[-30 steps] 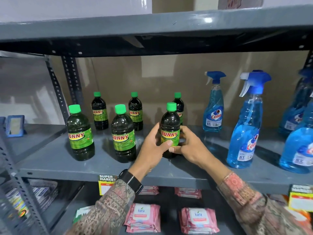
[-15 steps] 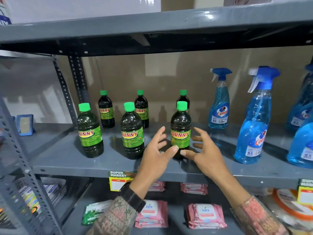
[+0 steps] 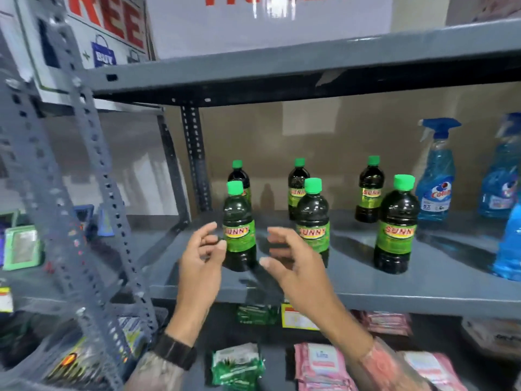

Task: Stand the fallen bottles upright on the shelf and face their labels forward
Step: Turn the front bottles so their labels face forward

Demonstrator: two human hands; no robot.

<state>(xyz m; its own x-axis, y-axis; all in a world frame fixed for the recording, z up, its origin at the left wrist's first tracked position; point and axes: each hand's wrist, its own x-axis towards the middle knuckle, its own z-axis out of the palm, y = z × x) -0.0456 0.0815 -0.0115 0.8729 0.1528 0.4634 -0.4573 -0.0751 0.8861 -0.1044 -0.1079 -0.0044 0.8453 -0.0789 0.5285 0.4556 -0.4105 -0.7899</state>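
Several dark Sunny bottles with green caps stand upright on the grey shelf, labels facing me. In the front row are a left bottle, a middle bottle and a right bottle. Three more stand behind: back left, back middle, back right. My left hand hovers open just left of the front left bottle. My right hand is open between the front left and middle bottles, partly in front of the middle one. Neither hand touches a bottle.
Blue Colin spray bottles stand at the shelf's right end, one near the front edge. A perforated grey upright stands close at left. Pink wipe packs and a green pack lie on the shelf below. A shelf board runs overhead.
Both hands let go of the front right bottle and moved left to the front left bottle, fingers spread. The view swung left and closer.
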